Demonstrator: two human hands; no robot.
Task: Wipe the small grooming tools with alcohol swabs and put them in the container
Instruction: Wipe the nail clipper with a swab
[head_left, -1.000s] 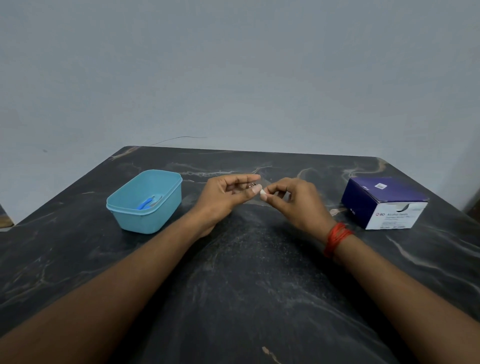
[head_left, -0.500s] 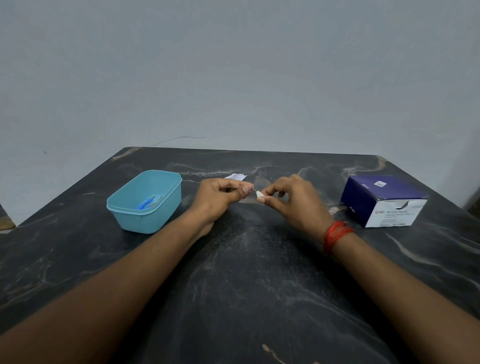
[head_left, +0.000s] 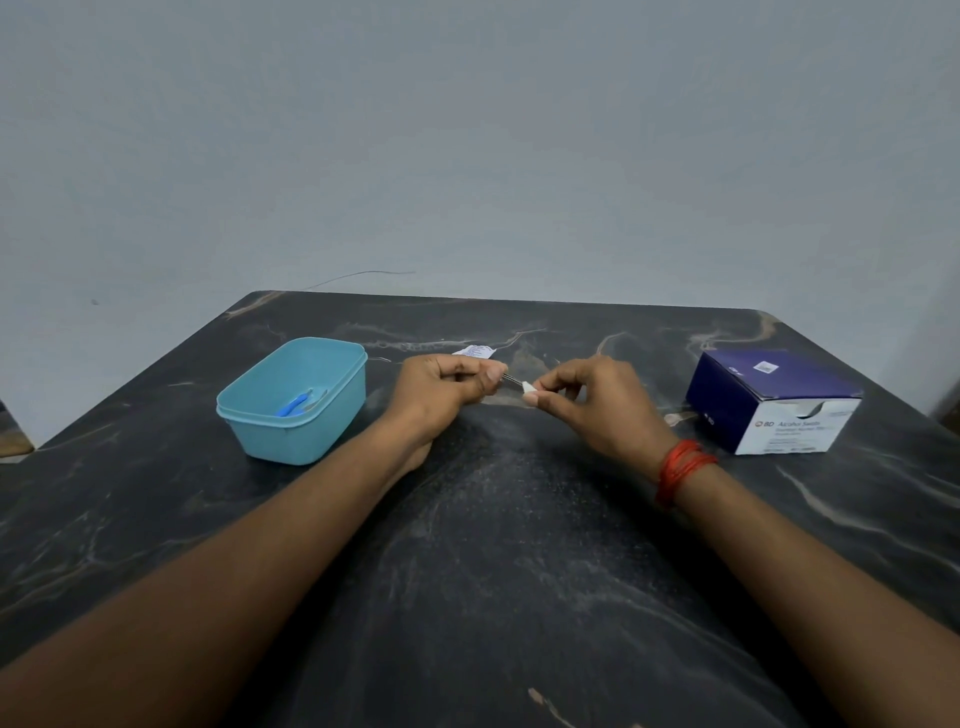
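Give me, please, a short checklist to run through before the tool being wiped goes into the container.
1. Grip on the tool: ok; the left hand pinches the thin metal tool.
2. Swab in hand: ok; the right hand pinches the white swab at the tool's free end.
3. Tool wiped along its whole length: cannot tell; most of it is hidden in the hand.
4. Container open: ok; the container has no lid on and holds a blue-handled tool.
5. Container near: ok; it stands beside the left hand.
6. Spare swabs: cannot tell; the contents of the swab box are hidden.
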